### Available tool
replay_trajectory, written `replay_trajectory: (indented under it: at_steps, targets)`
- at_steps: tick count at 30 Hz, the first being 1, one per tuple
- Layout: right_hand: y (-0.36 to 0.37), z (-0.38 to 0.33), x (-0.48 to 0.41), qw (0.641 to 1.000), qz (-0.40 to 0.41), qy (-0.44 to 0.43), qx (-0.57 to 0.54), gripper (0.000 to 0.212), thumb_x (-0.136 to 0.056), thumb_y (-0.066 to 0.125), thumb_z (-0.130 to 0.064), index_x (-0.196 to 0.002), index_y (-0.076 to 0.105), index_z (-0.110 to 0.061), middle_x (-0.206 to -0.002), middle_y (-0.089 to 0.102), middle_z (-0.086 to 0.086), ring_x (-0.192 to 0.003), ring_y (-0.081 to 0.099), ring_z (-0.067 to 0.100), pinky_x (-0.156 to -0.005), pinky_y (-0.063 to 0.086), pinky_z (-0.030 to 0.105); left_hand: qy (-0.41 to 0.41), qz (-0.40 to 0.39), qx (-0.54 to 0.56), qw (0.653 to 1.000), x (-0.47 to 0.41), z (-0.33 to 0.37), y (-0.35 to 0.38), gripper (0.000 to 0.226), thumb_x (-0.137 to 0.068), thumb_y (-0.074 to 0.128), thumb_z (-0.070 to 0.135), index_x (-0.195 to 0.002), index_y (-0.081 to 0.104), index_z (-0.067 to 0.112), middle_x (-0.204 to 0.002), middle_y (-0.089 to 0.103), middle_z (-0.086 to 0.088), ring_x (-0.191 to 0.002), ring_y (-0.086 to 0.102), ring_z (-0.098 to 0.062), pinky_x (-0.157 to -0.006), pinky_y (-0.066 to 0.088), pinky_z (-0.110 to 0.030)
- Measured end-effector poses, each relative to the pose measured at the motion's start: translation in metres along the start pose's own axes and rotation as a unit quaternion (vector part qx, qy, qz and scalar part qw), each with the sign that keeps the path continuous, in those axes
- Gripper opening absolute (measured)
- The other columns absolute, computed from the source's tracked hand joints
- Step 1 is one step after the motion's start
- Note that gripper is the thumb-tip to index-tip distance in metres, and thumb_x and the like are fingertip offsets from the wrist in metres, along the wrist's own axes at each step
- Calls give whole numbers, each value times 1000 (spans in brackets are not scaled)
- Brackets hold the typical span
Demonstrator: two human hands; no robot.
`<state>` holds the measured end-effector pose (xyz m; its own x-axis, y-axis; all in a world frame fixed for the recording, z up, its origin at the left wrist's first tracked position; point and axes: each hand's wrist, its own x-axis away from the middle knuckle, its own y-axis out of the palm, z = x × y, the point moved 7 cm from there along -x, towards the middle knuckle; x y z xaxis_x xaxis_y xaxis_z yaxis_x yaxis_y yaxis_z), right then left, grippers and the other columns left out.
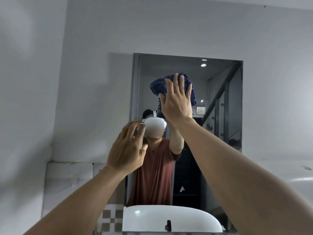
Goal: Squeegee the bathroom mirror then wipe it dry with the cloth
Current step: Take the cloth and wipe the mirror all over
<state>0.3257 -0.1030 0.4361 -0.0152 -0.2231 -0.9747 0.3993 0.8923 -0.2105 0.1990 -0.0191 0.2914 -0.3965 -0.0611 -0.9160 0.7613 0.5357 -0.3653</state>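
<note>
Nearest the camera, two bare forearms rise toward the glass. Low in frame, the white rounded ceramic basin [194, 217] with a dark tap stub [168, 225] at its edge; its bowl cannot be seen from this angle, so nothing can be said of its contents. Checked brown-and-white tiling [111, 219] beside it.

Left hand [126, 150]: raised, fingers loosely spread and slightly curled, holding nothing. Whether it touches the glass or hovers just off it cannot be told.

Right hand [176, 100]: flat, fingers fanned wide, palm pressing the crumpled dark blue cloth [158, 86] against the upper part of the frameless rectangular wall mirror [225, 102]. Cloth bunches out above and to the left of the fingers, with a tail hanging below the thumb.

No squeegee in view. Judging by that and the cloth on the glass, the squeegee stage looks finished and the drying wipe is in hand, working the top of the pane.

Next move, as I read it: keep flat pressure and draw the cloth across or down in overlapping passes; the lower pane near the basin probably needs covering. Refolding the cloth might help if it is damp.

Farthest: reflection shows a person in a rust-red shirt [152, 175] and white headset [155, 124], a stair rail [220, 92] and ceiling lights [203, 64] behind.
</note>
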Motion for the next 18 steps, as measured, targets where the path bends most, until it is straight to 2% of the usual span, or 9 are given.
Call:
replay_trajectory:
  at_steps: [3, 9, 18]
  targets:
    - [6, -23, 4, 999, -15, -49, 6, 54, -105, 35, -37, -154, 29, -14, -165, 15, 17, -154, 4, 34, -123, 1, 57, 10, 12, -9, 1000, 10, -1, 1, 66, -89, 66, 35, -145, 48, 5, -146, 47, -17, -137, 44, -33, -106, 50, -42]
    - [19, -54, 4, 994, -42, -98, 20, 56, -106, 35, -37, -157, 24, -18, -166, 15, 17, -154, 3, 35, -122, 4, 60, 45, 1, -6, 999, 43, 9, 17, 61, -96, 58, 40, -146, 49, 8, -149, 47, -14, -142, 41, -30, -114, 42, -43]
    - [30, -76, 36, 974, -66, -215, 33, 54, -105, 40, -29, -157, 25, -19, -165, 19, 13, -154, 5, 33, -123, 5, 59, 54, -28, -39, 997, 88, 8, 33, 66, -91, 63, 38, -147, 49, 8, -151, 47, -16, -142, 43, -31, -112, 44, -45]
